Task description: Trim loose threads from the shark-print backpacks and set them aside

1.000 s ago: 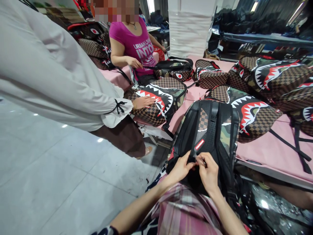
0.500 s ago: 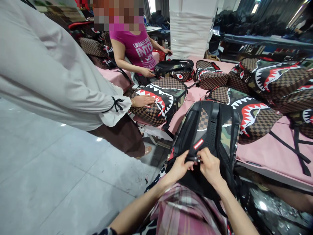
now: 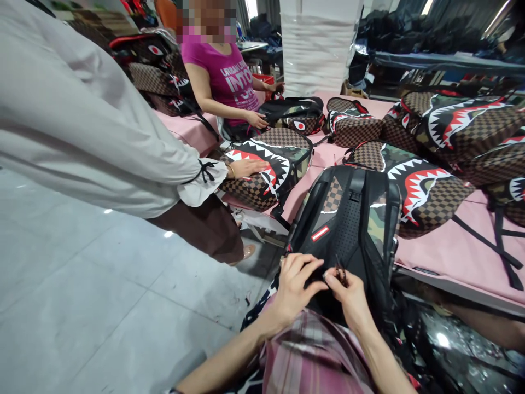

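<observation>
A black backpack (image 3: pixel 348 219) with checkered and camouflage panels lies back side up in front of me, its lower end towards my lap. My left hand (image 3: pixel 297 282) is over its lower left part, fingers spread and thumb apart, with nothing visible in it. Beside it, my right hand (image 3: pixel 348 293) is closed round small dark thread snips (image 3: pixel 340 273), their thin tip pointing up. The snips are partly hidden by my fingers. A red label (image 3: pixel 320 233) shows on the left shoulder strap, just beyond my hands.
Several shark-mouth backpacks (image 3: pixel 430 186) lie on the pink table (image 3: pixel 435 262). At left a person in a pale blouse rests a hand (image 3: pixel 248 167) on another backpack (image 3: pixel 283 164). A person in a magenta shirt (image 3: pixel 233 82) sits beyond. Clear plastic (image 3: pixel 459 345) lies low at right.
My hands have come apart and moved slightly towards me. My left hand has let go of the strap and spread its fingers. The red label has shifted left and down.
</observation>
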Tool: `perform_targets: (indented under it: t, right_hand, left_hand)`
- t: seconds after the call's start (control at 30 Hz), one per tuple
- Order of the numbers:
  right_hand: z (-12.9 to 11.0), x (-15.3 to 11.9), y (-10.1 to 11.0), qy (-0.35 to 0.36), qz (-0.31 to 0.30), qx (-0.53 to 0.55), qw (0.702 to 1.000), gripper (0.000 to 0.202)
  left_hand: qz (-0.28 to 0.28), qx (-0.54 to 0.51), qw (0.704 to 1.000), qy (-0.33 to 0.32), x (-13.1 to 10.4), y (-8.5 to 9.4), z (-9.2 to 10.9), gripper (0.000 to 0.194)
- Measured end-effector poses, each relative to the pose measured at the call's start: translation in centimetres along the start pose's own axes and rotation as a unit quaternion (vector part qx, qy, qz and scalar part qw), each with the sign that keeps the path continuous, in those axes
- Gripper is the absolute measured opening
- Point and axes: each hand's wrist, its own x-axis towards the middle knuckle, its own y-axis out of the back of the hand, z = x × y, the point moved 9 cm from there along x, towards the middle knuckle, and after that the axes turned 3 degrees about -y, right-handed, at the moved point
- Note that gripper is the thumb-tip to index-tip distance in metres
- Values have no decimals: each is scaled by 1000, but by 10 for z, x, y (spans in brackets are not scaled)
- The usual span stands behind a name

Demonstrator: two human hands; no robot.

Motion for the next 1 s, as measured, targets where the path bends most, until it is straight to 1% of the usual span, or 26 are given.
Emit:
perform_targets:
  t: [0.07,0.13,0.17,0.23,0.3,0.33,0.37,0.43,0.47,0.5,0.53,0.57,0.63,0.7,0.73,0.77,0.8,0.83,0.9,0.97,1.0]
  right_hand:
    - [7,-3,-20,-40,-55,51,996,31]
    - [14,-7,-37,-86,-113,103,984,32]
    - [17,-9,-44,-105,-139,122,977,32]
    - [21,-12,-51,-124,-168,135,969,33]
    - [25,-13,-48,-129,-166,114,971,38]
    - [27,-13,-44,-127,-158,93,975,42]
    - [29,-14,-39,-123,-150,69,978,45]
    - [29,-15,-25,-102,-127,17,986,47]
    - [27,-16,-16,-88,-114,-5,990,46]
    - [25,-17,-6,-75,-99,-24,992,45]
    - [23,-18,3,-67,-87,-38,993,44]
    - [20,-20,11,-61,-76,-47,994,43]
    - [14,-21,27,-53,-51,-54,996,43]
    - [8,-20,42,-43,-9,-53,998,43]
    - [6,-20,49,-39,13,-52,998,43]
    - [4,-19,55,-34,33,-52,998,43]
    - [3,-17,60,-29,47,-55,997,43]
    - [0,-16,64,-21,59,-59,996,42]
    - [-7,-11,69,5,74,-72,995,38]
    - [-20,-2,67,43,70,-101,991,32]
    - [-30,4,63,70,64,-123,988,28]
  left_hand:
    - [-35,-56,998,21,-3,-5,2,22]
    - [-55,-117,990,54,-7,-10,-5,18]
    - [-59,-133,988,57,-9,-10,-8,17]
    - [-58,-132,989,27,-11,-6,-9,16]
    - [-42,-114,993,-7,-14,5,-13,16]
    - [-32,-103,994,-6,-16,12,-18,17]
    - [-21,-87,996,14,-18,21,-28,19]
    - [1,-25,995,95,-26,42,-60,25]
    - [6,25,989,143,-32,53,-78,27]
    - [-5,83,979,185,-38,63,-96,30]
    - [-31,149,965,215,-45,71,-111,31]
    - [-63,219,946,229,-52,77,-124,29]
    - [-123,353,897,236,-64,87,-144,24]
    - [-163,429,856,239,-72,93,-157,21]
    - [-174,441,846,245,-75,95,-161,21]
    - [-181,438,845,250,-75,97,-164,23]
    - [-173,428,850,253,-73,98,-165,23]
    - [-150,413,862,253,-68,101,-165,23]
    - [-68,357,900,241,-51,105,-158,32]
    - [4,235,943,235,-31,99,-151,34]
    - [21,152,957,246,-20,89,-149,33]
